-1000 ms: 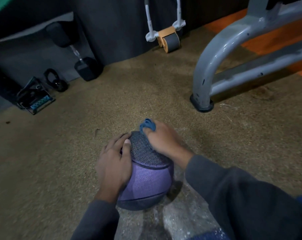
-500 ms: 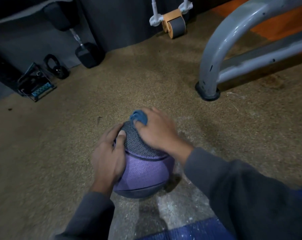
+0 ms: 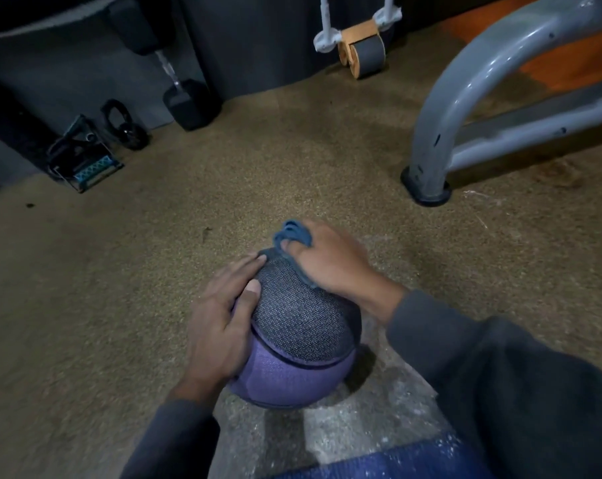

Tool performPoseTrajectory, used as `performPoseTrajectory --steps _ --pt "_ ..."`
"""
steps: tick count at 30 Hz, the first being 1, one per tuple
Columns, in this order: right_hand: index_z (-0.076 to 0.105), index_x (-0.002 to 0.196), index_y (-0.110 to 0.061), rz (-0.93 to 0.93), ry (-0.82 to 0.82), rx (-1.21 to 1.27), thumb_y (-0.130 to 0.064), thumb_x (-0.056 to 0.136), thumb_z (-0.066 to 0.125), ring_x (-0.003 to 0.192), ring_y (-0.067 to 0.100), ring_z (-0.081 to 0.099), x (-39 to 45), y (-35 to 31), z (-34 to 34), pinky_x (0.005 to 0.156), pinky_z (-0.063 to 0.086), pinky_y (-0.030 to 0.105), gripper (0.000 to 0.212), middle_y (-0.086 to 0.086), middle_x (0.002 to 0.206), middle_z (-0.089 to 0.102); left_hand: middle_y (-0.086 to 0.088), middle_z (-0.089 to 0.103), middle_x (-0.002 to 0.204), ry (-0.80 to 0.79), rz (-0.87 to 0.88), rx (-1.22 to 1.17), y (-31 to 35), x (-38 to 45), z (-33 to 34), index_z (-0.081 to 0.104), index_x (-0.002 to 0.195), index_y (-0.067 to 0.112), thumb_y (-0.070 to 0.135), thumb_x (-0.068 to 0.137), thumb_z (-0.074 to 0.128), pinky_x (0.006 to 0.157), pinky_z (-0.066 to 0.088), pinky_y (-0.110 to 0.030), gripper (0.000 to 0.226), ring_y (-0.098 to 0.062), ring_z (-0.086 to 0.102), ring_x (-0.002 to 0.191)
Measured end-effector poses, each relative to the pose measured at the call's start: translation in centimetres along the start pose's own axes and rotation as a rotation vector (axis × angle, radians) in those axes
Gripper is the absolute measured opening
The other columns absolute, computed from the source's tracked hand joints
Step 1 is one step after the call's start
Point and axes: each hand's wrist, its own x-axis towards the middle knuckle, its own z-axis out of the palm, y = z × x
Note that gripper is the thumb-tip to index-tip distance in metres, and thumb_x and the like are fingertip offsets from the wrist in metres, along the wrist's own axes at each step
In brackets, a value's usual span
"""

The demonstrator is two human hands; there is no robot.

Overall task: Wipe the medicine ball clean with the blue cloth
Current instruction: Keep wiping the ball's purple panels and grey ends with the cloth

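The right hand [image 3: 330, 261] grips the bunched blue cloth [image 3: 292, 233], fingers curled round it, and presses it onto the far upper side of the medicine ball [image 3: 299, 340]; folds of cloth stick up past the fingers, and a strip of it shows under the palm against the ball. The left hand [image 3: 220, 326] lies on the ball's left side with fingers spread and nearly straight, thumb on the grey panel, holding the ball steady.

The ball sits on the floor [image 3: 154, 271], low in the middle of the view. Being round, it has no long axis; its dark grey textured panel faces up and away, and the purple part faces the person, with a seam between the two.

Farther off, a grey curved metal frame [image 3: 465, 98] stands on the floor at the right. An ab roller [image 3: 365, 50] rests by the back wall, a dumbbell [image 3: 185, 98] leans to its left, and a small black kettlebell [image 3: 126, 129] sits beside a foot-strap device [image 3: 85, 164]. A blue mat [image 3: 379, 461] edge shows at the bottom.
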Motion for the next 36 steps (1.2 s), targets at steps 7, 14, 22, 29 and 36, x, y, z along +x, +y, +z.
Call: performPoseTrajectory --steps 7,14,22,29,36 --pt "0.053 0.127 -0.032 0.213 0.038 0.150 -0.051 0.097 0.042 0.117 0.025 0.054 -1.0 2.9 1.0 0.096 0.041 0.039 0.036 -0.002 0.128 0.058 0.016 0.044 0.151 -0.142 -0.278 0.076 -0.2 2.3 -1.1 0.053 0.133 0.049 0.051 0.098 0.035 0.116 0.024 -0.031 0.040 -0.006 0.036 0.141" --pt "0.038 0.140 -0.039 -0.205 0.195 -0.299 -0.054 0.082 0.032 0.117 0.023 0.045 -7.7 -2.0 2.0 0.087 0.047 0.042 0.061 -0.008 0.140 0.044 0.022 0.054 0.140 -0.079 -0.299 0.146 0.7 2.5 -0.5 0.063 0.125 0.046 0.059 0.086 0.036 0.108 0.034 -0.027 0.049 -0.005 0.048 0.131" --pt "0.055 0.120 -0.034 0.174 0.034 -0.011 -0.047 0.097 0.040 0.114 0.027 0.056 -1.2 2.5 0.9 0.094 0.044 0.040 0.030 -0.003 0.119 0.060 0.018 0.055 0.140 -0.039 -0.398 0.180 1.6 3.4 -0.1 0.061 0.126 0.047 0.065 0.089 0.040 0.106 0.037 -0.034 0.047 -0.015 0.050 0.130" --pt "0.036 0.142 -0.038 -0.265 0.203 -0.381 -0.051 0.081 0.039 0.115 0.029 0.046 -7.1 -2.0 2.4 0.086 0.047 0.045 0.062 -0.003 0.145 0.041 0.009 0.058 0.138 -0.075 -0.477 0.179 0.9 4.3 -0.1 0.059 0.127 0.048 0.066 0.085 0.034 0.106 0.040 -0.044 0.052 -0.025 0.054 0.126" --pt "0.055 0.116 -0.030 0.170 0.045 0.014 -0.045 0.099 0.038 0.109 0.027 0.058 -0.4 2.7 0.5 0.087 0.044 0.038 0.029 -0.001 0.113 0.061 0.008 0.056 0.133 -0.048 -0.456 0.209 0.4 3.8 0.0 0.058 0.127 0.050 0.075 0.080 0.028 0.109 0.036 -0.048 0.061 -0.023 0.049 0.128"
